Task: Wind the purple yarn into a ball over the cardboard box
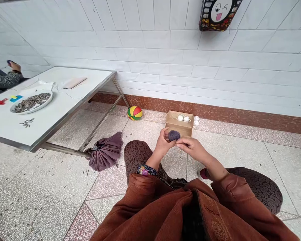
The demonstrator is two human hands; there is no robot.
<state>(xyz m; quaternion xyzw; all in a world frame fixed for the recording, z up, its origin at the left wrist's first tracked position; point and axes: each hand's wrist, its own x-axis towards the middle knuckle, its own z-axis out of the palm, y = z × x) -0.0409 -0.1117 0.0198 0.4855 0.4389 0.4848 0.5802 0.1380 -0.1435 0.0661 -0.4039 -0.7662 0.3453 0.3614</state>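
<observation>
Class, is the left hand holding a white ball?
No, the left hand holds a round, dark purple ball of yarn, while two white balls lie in the brown cardboard box.

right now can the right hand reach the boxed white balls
Probably yes; though the right hand is at the purple yarn ball, the open box lies just beyond, the white balls uncovered.

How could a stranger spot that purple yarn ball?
By the white wall, find the open cardboard box on the floor. In front of it, a ball of yarn sits in the person's left hand, the right hand beside it. It is dark purple, unlike the white balls inside the box.
</observation>
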